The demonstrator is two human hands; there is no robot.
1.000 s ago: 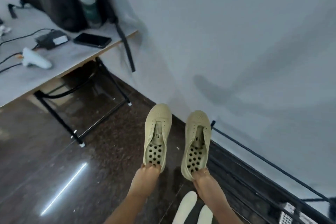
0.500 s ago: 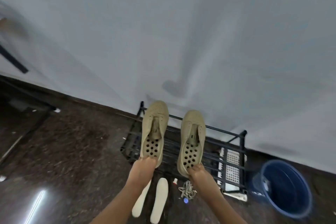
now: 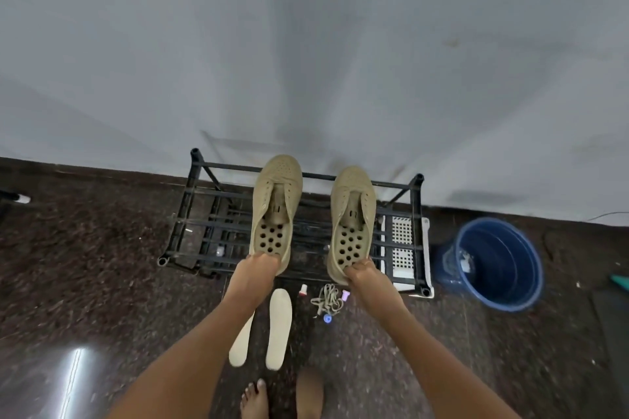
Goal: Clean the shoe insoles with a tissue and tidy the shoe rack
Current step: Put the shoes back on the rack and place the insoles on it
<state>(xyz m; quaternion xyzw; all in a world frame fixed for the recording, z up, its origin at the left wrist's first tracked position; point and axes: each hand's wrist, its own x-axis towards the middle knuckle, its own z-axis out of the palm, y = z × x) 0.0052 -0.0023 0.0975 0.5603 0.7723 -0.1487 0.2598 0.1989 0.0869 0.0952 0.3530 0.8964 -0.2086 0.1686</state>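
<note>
Two beige shoes without laces or insoles hang over the black shoe rack (image 3: 200,180), toes pointing at the wall. My left hand (image 3: 255,270) grips the heel of the left shoe (image 3: 277,201). My right hand (image 3: 362,274) grips the heel of the right shoe (image 3: 354,211). The perforated inner soles show inside both shoes. Two cream insoles (image 3: 279,326) lie side by side on the floor below my hands. A bundle of beige laces (image 3: 326,298) lies beside them.
A white perforated basket (image 3: 401,241) sits in the rack's right end. A blue bucket (image 3: 500,264) stands on the floor to the right. Small bottles (image 3: 303,290) lie near the laces. My bare feet (image 3: 255,400) stand on the dark stone floor. A grey wall rises behind.
My view has swung right from the table to the shoe rack. Both hands have kept hold of the shoes and carried them over the rack.
</note>
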